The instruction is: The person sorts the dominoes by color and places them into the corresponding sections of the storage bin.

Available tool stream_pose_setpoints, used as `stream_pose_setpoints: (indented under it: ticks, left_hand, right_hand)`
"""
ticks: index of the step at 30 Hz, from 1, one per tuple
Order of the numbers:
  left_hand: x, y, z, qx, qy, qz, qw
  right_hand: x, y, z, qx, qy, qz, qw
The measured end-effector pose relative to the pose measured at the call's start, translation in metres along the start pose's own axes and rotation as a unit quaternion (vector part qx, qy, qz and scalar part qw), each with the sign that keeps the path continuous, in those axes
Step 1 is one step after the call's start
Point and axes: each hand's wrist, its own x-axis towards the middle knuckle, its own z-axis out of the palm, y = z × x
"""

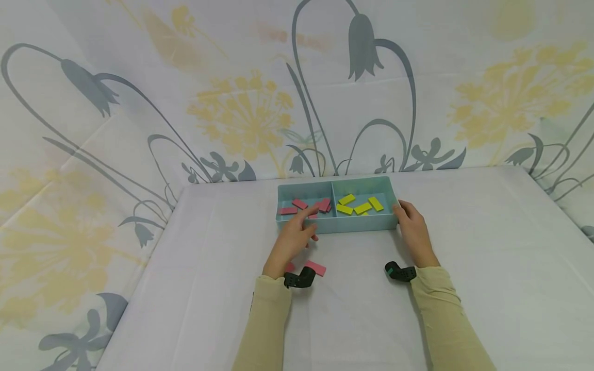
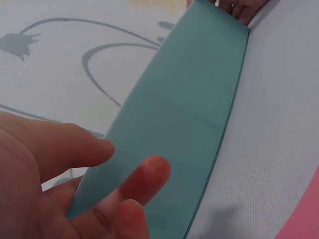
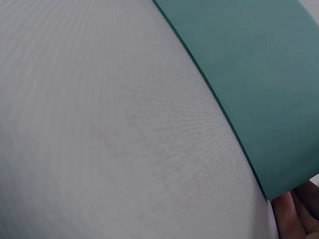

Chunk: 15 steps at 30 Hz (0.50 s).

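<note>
A light-blue two-compartment box [image 1: 355, 224] stands on the white cloth. Pink blocks [image 1: 299, 204] lie in its left compartment and yellow blocks [image 1: 363, 208] in its right one. My left hand [image 1: 291, 238] reaches over the front wall, index finger stretched above the pink blocks. In the left wrist view, the thumb and fingers [image 2: 144, 179] are spread apart with nothing between them. At the box's right end, my right hand [image 1: 413, 229] grips the side by its front corner; its fingers [image 3: 289, 214] show only partly in the right wrist view.
Two pink blocks [image 1: 316, 268] lie on the cloth in front of the box, one partly hidden by the left wrist. Behind the box rises a flower-patterned cloth backdrop [image 1: 325, 129]. Each wrist carries a black device [image 1: 300, 278].
</note>
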Motion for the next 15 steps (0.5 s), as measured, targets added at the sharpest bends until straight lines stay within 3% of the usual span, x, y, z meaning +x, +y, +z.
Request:
stream_pose_setpoints:
  ticks: [15]
  left_hand:
    - [-0.0028, 0.0004, -0.0046, -0.013, -0.001, 0.031, 0.9994]
  right_hand:
    - [0.0001, -0.001, -0.0003, -0.004, 0.001, 0.0, 1.0]
